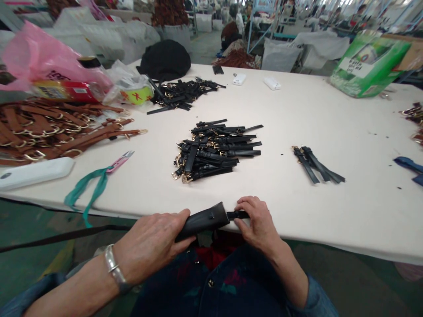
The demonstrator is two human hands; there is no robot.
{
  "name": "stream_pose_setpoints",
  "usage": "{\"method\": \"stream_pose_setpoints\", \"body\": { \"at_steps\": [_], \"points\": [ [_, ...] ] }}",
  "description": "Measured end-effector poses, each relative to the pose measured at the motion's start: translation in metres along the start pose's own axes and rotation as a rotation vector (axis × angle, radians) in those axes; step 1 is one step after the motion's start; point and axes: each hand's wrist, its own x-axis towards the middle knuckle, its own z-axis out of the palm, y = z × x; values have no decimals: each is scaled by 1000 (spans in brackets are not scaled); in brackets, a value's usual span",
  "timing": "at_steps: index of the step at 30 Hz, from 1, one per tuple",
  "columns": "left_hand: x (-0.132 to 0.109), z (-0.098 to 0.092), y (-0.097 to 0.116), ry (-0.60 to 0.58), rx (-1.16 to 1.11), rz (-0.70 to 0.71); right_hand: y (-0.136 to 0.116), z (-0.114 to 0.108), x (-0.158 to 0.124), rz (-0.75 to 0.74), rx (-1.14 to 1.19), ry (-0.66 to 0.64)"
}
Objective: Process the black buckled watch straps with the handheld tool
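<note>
My left hand (158,233) is wrapped round a thick black tube-like piece (206,219), smooth and slightly shiny, with a small raised loop on top. A long black band (76,234) runs from the left edge to this hand; whether it joins the piece is hidden. From the piece's right end a narrow black strap (235,215) sticks out, pinched by the thumb and fingers of my right hand (256,220). Beyond both hands lies a pile of short black buckle straps (214,149) with gold buckles. A few more black straps (319,165) lie to the right.
Scissors (120,162) tied with green cloth and a white elongated case (36,172) lie at left. Brown straps (49,127), a pink bag (49,57) and a black cap (167,59) are farther back. A green package (366,66) stands far right on the white table (330,215).
</note>
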Motion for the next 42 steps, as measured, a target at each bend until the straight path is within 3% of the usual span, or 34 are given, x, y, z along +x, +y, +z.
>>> {"method": "stream_pose_setpoints", "body": {
  "at_steps": [8, 17, 27, 35, 42],
  "points": [
    [0, -1, -8, -11, -18, -12, 7, -8, -1, -17, -95, -61],
    [0, -19, -24, 7, 1, -79, 5, 2, 1, -77, -157, 6],
    [5, -22, -8, -39, 14, -13, 8, 6, 9, -182, -219, -2],
    [28, -34, 6, -51, 50, 44, 14, 10, 8, -113, -72, -23],
    [41, -43, 1, -122, -27, 82, 13, 8, 7, -80, -36, -17]
  ]
}}
